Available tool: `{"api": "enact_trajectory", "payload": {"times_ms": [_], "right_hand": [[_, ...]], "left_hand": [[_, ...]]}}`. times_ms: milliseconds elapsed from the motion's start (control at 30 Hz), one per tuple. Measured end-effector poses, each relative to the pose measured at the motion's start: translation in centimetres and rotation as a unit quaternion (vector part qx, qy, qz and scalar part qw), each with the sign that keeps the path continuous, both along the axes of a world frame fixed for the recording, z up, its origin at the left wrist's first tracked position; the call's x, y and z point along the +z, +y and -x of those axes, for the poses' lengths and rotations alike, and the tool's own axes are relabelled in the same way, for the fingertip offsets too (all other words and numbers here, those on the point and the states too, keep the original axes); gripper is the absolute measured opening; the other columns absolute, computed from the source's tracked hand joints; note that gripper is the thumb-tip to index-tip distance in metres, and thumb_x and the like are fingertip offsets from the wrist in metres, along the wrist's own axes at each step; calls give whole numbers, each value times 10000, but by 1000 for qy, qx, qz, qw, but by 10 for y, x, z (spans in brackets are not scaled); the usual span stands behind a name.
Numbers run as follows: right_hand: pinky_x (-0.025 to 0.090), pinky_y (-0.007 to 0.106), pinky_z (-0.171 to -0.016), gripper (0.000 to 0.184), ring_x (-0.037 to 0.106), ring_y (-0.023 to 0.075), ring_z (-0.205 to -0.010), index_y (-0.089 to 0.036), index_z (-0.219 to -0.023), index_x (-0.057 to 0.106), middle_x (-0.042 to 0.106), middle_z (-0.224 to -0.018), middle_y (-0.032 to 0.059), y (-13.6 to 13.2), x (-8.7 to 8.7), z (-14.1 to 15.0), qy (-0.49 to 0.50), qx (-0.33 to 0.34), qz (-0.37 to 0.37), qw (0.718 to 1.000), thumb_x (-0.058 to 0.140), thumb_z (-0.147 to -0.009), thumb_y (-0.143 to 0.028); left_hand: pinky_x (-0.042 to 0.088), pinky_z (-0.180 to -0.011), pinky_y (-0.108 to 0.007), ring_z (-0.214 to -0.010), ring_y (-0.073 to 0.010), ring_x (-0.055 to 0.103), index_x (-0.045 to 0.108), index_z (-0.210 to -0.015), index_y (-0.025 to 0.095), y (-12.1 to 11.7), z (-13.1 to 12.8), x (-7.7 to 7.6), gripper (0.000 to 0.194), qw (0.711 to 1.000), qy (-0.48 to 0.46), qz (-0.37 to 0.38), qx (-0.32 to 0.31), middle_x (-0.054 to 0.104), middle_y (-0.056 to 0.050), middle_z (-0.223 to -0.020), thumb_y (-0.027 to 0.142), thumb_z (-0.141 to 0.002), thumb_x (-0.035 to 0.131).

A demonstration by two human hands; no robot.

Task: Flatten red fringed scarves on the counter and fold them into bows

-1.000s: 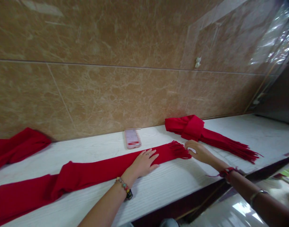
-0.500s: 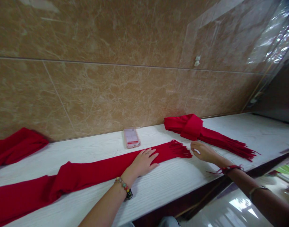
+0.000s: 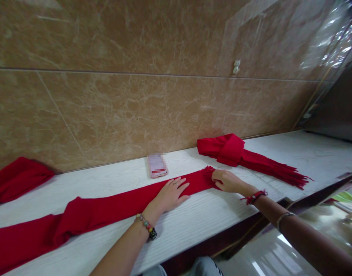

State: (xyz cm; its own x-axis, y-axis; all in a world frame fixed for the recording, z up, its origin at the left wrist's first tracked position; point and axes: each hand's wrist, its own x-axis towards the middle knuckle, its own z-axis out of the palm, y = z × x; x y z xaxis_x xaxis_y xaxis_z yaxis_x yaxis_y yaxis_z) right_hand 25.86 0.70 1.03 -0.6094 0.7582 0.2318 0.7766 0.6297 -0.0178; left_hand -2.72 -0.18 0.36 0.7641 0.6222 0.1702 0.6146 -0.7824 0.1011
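Flat on the long red scarf [image 3: 115, 209], the left hand [image 3: 170, 194] lies palm down with its fingers a bit spread. The thumb sticks out past the near edge of the scarf. The right hand [image 3: 226, 181] is at the end of the same scarf, with its fingers curled in over the stringy fringe [image 3: 209, 171]. Their tips are hidden, so I cannot tell if they pinch the strings or just touch them.

The long scarf lies on the white tabletop [image 3: 193, 222]. It runs under the left fingers and goes far off to the left of them, where it has a bumpy fold. Past the left fingers, close to the wall [image 3: 121, 107], is a phone [image 3: 157, 166] lying flat, and part of it is blurry squares. Beyond the right fingers sits a folded red scarf [image 3: 230, 149], and its strings reach out to the right. Well to the left of both hands' fingers is a bunched red cloth [image 3: 20, 178] by the wall.

Behind the left fingers, the wrist has a bracelet of colored beads [image 3: 145, 225], and one finger has a ring [image 3: 176, 184]. Behind the right fingers, the wrist has a red string band [image 3: 255, 196], and a shiny bangle [image 3: 283, 220] is higher up the arm. High above the right fingers, a little white thing [image 3: 236, 67] is on the brown wall.
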Motion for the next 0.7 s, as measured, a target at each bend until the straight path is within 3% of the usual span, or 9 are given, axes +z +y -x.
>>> {"api": "enact_trajectory", "payload": {"times_ms": [133,233,300,400,533,700], "right_hand": [[396,269,-675,194,526,160,-710,-171,-671,570,582,-729,55,-1,2,-40,-53,-32,-13,998,401,-714,-84],[401,272,-653,201,529,163,-690,-169,-690,572,579,-731,60,-5,4,-55,-44,-73,-29,996,391,-742,-99],[405,271,-666,190,528,163,-716,-170,-727,571,577,-754,61,-9,7,-47,2,-66,-45,997,396,-749,-100],[404,269,-694,174,515,158,-750,-177,-763,562,574,-779,53,-13,10,-15,61,4,-42,997,414,-738,-88],[392,253,-668,167,497,144,-715,-178,-678,529,555,-732,38,-11,7,20,50,74,2,996,417,-701,-57],[371,255,-639,172,485,139,-659,-178,-641,522,552,-692,35,-6,-1,-1,-16,55,-19,998,404,-699,-67]], "left_hand": [[218,-1036,-373,-1277,-206,275,346,-1315,214,1,0,-1,529,1000,0,-1,2,337,-81,-1386,501,-878,269],[217,-1037,-367,-1273,-209,283,355,-1311,208,1,-1,-1,532,1000,0,0,3,348,-84,-1380,504,-876,273],[214,-1038,-361,-1272,-209,286,359,-1309,206,2,-1,-2,530,1000,1,-2,1,350,-83,-1380,501,-876,274],[211,-1037,-352,-1269,-209,290,363,-1306,201,2,-1,-2,528,1000,2,-7,2,350,-83,-1380,496,-877,278],[215,-1033,-347,-1273,-207,281,357,-1309,203,2,-1,-2,523,1000,2,-9,3,346,-82,-1382,491,-879,279],[211,-1035,-342,-1272,-203,284,350,-1313,212,0,0,0,515,1000,8,-9,3,346,-77,-1382,484,-882,278]]}}
